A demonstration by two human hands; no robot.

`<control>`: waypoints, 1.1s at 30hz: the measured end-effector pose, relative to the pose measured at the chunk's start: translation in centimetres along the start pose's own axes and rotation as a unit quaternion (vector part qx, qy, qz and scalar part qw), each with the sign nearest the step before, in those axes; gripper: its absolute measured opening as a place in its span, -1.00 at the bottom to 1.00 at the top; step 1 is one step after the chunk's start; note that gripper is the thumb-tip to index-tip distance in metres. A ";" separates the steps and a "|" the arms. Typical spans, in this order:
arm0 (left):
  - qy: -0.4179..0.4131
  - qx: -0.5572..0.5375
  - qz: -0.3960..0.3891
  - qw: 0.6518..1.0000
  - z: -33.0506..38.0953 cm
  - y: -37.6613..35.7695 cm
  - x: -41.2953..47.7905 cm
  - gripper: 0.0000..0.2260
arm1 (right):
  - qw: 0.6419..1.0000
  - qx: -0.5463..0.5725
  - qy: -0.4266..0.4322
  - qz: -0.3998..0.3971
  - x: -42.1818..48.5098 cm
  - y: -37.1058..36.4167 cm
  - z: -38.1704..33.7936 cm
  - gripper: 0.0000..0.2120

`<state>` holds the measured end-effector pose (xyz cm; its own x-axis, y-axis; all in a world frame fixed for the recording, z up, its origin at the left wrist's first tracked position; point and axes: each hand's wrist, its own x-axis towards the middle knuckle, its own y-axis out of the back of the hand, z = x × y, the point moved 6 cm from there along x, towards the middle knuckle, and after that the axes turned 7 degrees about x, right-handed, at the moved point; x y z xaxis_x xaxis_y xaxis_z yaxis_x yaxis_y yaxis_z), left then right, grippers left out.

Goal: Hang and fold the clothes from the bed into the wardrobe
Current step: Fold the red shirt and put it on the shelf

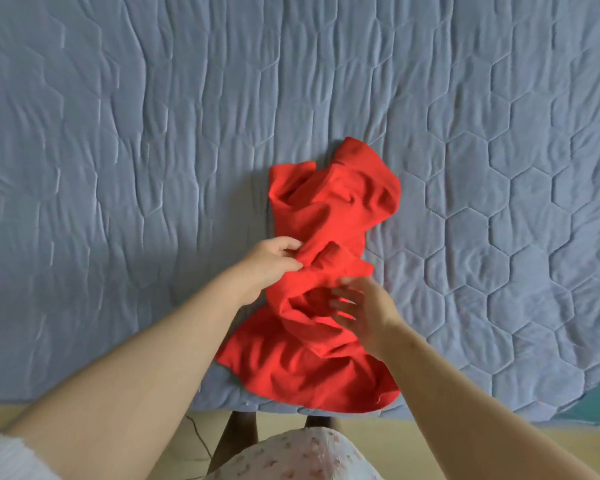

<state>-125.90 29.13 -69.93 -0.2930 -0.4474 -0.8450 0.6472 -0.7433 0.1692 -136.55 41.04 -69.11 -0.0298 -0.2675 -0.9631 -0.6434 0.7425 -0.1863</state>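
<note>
Left grip (274, 259) pinches a fold of the red garment (326, 209), crumpled and bunched lengthwise on the blue quilted bed (118, 133), extending beyond both grips. Right grip (364, 306) just beside, fingers spread, holding nothing, blurred.
</note>
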 end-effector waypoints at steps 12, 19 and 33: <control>-0.004 -0.058 0.047 0.997 -2.1 1.9 -4.5 -0.76 | 0.991 0.080 -0.079 -0.078 -2.5 -3.7 2.3 -0.82; -0.125 -0.080 0.091 0.985 2.0 3.1 -9.3 -0.40 | 0.977 -0.142 0.111 -0.110 -7.3 -7.0 1.3 -0.77; -0.151 -0.102 0.144 0.973 10.9 10.9 -23.1 -0.82 | 0.814 -0.417 0.394 -0.090 -23.2 -14.1 -4.8 -0.84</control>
<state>-119.70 25.99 -43.03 -0.2521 -0.7714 -0.5843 0.8500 -0.4652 0.2473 -130.46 33.78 -43.22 -0.1474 -0.8813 -0.4489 -0.9773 0.0599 0.2031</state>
